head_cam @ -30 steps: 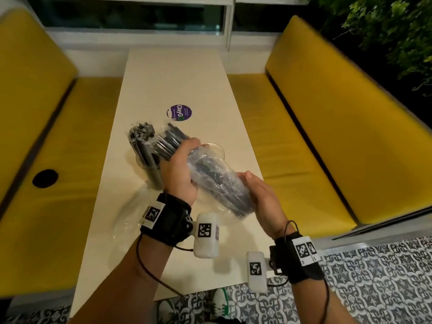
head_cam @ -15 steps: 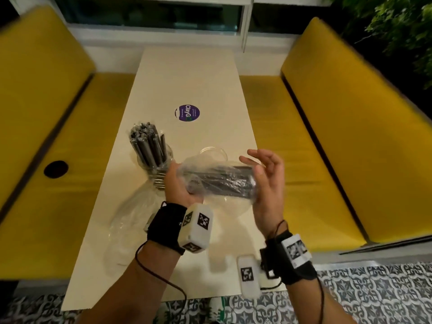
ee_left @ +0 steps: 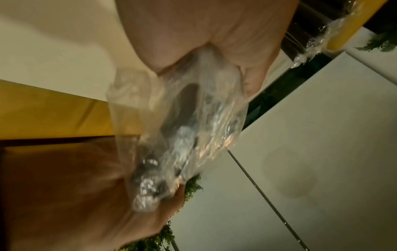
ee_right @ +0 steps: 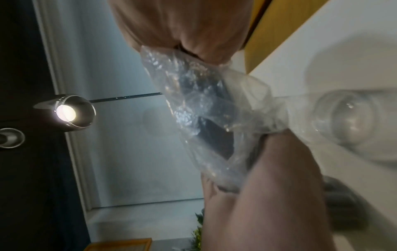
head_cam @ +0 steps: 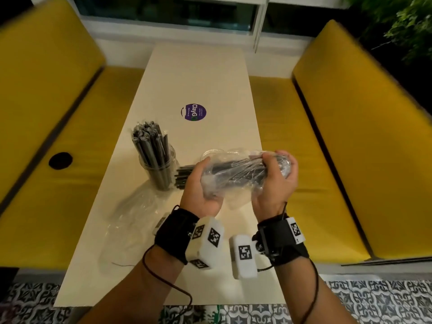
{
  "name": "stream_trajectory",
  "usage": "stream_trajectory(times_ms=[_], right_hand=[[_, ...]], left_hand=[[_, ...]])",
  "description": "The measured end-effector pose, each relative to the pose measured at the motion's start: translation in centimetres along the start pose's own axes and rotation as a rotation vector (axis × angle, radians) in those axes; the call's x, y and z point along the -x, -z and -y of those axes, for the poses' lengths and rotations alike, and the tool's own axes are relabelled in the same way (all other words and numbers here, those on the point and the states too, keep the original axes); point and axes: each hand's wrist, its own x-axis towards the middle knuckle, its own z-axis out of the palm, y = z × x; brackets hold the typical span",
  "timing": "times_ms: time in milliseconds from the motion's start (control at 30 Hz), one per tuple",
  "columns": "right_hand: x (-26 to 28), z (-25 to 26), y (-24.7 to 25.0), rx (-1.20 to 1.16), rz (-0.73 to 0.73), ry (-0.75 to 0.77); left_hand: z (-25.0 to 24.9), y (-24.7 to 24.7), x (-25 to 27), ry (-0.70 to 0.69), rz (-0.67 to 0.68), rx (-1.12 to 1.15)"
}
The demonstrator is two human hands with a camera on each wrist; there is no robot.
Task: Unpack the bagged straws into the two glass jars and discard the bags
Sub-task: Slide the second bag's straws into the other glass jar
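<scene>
Far left: yellow upholstered bench seat [head_cam: 46, 136] with a round dark hole. On the cream rectangular counter [head_cam: 198, 73], left of centre: clear glass jar [head_cam: 161, 169] filled with upright dark grey straws [head_cam: 149, 143]; in front of it, crumpled empty clear plastic bag [head_cam: 131, 213], flat on the counter, not yet discarded. Beyond, round purple sticker [head_cam: 193, 112].

Centre, above the counter: left hand [head_cam: 201, 183], fingers curled under and around the near end of the clear plastic bag of dark straws [head_cam: 236, 176]; grip closed on that bag. Bare straw ends [head_cam: 183, 177] projecting past the left hand, toward the filled jar. Bag lying roughly level, spanning hand to hand. Behind it, rim of the second, empty clear glass jar [head_cam: 211, 153], seen plainly in the right wrist view [ee_right: 348, 117], just beyond the bag.

Right of centre: right hand [head_cam: 275, 178], fingers wrapped over the far, closed end of the same bag; grip closed on it.

Step in hand, by judgement: stripping the second bag. Best done by pinching only loose film at the closed end with the right hand, keeping the left hand firm around the straws, then drawing the film off along the straws' length, bundle tight, before upending it over the empty jar. Risk: straws fanning out or spilling onto the counter.

Far right: matching yellow bench [head_cam: 350, 136]; green foliage [head_cam: 411, 26] at top corner.
</scene>
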Motion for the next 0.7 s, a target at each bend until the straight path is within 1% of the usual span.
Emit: stream_trajectory(times_ms=[67, 133, 167, 200, 233, 267, 300, 333, 400, 467, 533, 567, 600, 700], right_hand=[[-1.5, 1.0, -0.7, 0.016, 0.017, 0.103], [-3.3, 2.3, -1.3, 0.068, -0.001, 0.246], [-4.2, 2.8, -1.7, 0.122, -0.006, 0.330], [-4.9, 3.2, -2.0, 0.181, 0.006, 0.415], [-5.4, 3.5, -2.3, 0.242, 0.029, 0.492], [-5.8, 3.4, -2.6, 0.292, 0.060, 0.550], [-5.9, 3.2, -2.9, 0.320, 0.100, 0.580], [-5.9, 2.9, -3.2, 0.336, 0.133, 0.590], [-5.8, 2.1, -3.7, 0.343, 0.180, 0.590], [-5.7, 1.2, -3.7, 0.371, 0.215, 0.579], [-5.8, 0.3, -3.4, 0.395, 0.221, 0.573], [-5.9, -0.2, -3.3, 0.406, 0.215, 0.575], [-6.1, -0.7, -3.2, 0.414, 0.207, 0.572], [-6.1, -1.5, -3.3, 0.423, 0.223, 0.541]], left_hand=[[-0.6, 0.4, -0.2, 0.009, 0.056, -0.013], [-0.9, 1.5, -0.4, -0.046, 0.043, -0.044], [-0.8, 2.4, -0.8, -0.098, -0.031, -0.101], [-0.8, 3.0, -1.2, -0.153, -0.133, -0.185], [-0.7, 3.7, -1.9, -0.210, -0.260, -0.326], [-0.6, 4.1, -2.4, -0.262, -0.374, -0.512], [-0.5, 4.5, -3.1, -0.310, -0.443, -0.716], [-0.6, 4.6, -3.7, -0.344, -0.476, -0.909], [-0.7, 4.8, -4.9, -0.394, -0.444, -1.228], [-1.0, 4.7, -6.2, -0.385, -0.350, -1.413], [-1.1, 4.7, -7.4, -0.363, -0.251, -1.513], [-1.0, 4.8, -8.0, -0.363, -0.222, -1.540], [-0.9, 4.9, -8.5, -0.380, -0.210, -1.553], [-0.7, 5.7, -9.4, -0.467, -0.227, -1.535]])
